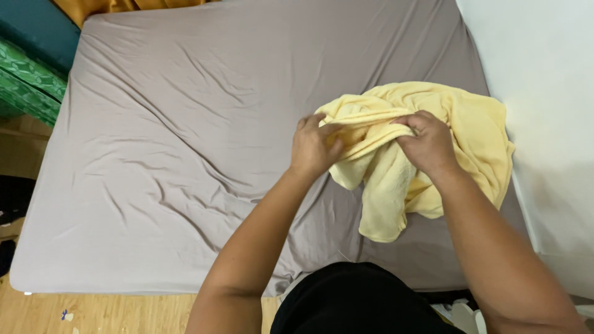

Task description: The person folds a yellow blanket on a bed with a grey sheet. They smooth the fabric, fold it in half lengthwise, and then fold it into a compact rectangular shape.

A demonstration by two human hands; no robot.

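A crumpled pale yellow towel (476, 133) lies on the right side of a mattress covered with a wrinkled grey sheet (179, 136). My left hand (314, 147) pinches the towel's left edge, fingers closed on the cloth. My right hand (427, 143) grips a bunched fold near the towel's middle. A flap of the towel hangs down between my two hands toward the near edge of the bed.
A white wall (544, 93) runs along the bed's right side. Wooden floor (111, 312) shows in front of the mattress. A green patterned object (28, 86) and teal surface stand at the left, and orange-yellow cloth (105, 6) lies at the far edge.
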